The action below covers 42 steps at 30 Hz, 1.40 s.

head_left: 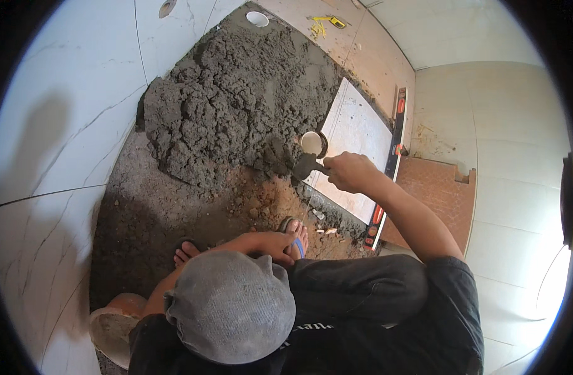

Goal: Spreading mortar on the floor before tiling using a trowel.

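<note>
My right hand (352,172) is closed round the handle of a trowel (305,166) whose blade is smeared with grey mortar. The blade sits at the edge of the wet mortar (211,94), just below a round white pipe opening (311,144). Beside it, a pale floor tile (358,140) lies on the mortar, its corner next to the pipe. My left hand (275,245) hangs above my sandalled foot with its fingers loosely stretched and partly hidden; nothing shows in it.
A long red and black spirit level (395,156) lies along the tile's right edge, by a brown cut tile (433,197). A yellow tool (334,22) and another white pipe opening (257,19) are at the back. A bucket (114,330) stands lower left, near the marbled wall (55,156).
</note>
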Each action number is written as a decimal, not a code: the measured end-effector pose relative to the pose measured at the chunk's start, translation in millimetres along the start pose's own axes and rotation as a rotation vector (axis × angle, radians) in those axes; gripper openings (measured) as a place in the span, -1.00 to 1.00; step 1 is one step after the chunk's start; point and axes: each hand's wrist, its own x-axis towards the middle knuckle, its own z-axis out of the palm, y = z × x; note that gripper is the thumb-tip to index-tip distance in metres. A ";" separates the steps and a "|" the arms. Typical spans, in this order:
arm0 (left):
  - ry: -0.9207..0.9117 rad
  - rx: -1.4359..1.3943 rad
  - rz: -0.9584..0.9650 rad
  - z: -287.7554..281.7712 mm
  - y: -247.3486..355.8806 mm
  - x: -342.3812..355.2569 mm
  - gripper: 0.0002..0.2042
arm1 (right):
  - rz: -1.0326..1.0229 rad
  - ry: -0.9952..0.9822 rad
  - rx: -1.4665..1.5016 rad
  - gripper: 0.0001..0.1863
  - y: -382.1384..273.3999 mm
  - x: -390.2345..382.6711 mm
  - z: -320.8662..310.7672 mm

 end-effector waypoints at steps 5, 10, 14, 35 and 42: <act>0.105 -0.013 0.047 13.1 -23.9 -0.3 0.02 | 0.001 0.004 0.065 -0.76 0.5 -6.6 -20.0; 0.094 0.016 0.069 17.6 -29.6 8.6 0.03 | 0.042 0.071 0.116 -0.75 5.1 -2.6 8.0; 0.009 -0.008 0.024 1.8 -16.0 2.4 0.06 | 0.037 0.008 0.000 -0.73 7.2 -6.3 -12.8; 0.005 0.014 0.000 4.9 -12.6 2.8 0.05 | 0.064 0.018 0.093 -0.72 5.5 -15.9 9.8; 0.143 0.025 0.089 18.5 -30.1 5.7 0.11 | -0.194 0.094 -0.109 -0.75 -12.9 -27.5 12.2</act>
